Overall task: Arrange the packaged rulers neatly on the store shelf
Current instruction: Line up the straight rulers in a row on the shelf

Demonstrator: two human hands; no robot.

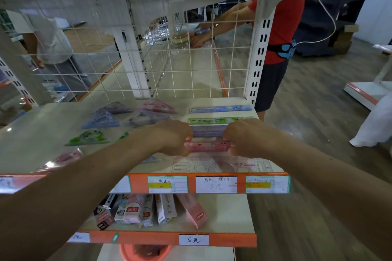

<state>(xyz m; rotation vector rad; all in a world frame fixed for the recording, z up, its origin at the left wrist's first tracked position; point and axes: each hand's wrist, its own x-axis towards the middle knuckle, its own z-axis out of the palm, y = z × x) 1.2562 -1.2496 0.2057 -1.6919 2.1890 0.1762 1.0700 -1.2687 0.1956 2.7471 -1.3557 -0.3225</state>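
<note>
1. Head view: both hands reached over the upper shelf [38, 133], knuckles toward the camera. The left hand [176, 137] and the right hand [244, 137] each had their fingers curled round one end of the pink packaged ruler [209, 146]. The fingertips were mostly hidden under the hands, so the grip looked like a pinch rather than a full clasp.
2. The pink packaged ruler lay crosswise near the front right of the shelf, level between the two hands.
3. Behind it, in a row running toward the wire grid [148, 53], lay a purple ruler [206, 130], a green ruler [212, 121] and a blue ruler [220, 109], all roughly parallel.
4. In front of it, by the shelf edge, lay a clear stencil ruler [250, 165].
5. To the left, packaged triangles [101, 121] lay scattered at mixed angles.
6. The orange edge strip carried price labels [216, 184]; below it, small boxes [148, 210] leaned on the lower shelf.
7. Beyond the grid stood a person in a red shirt [282, 27].
</note>
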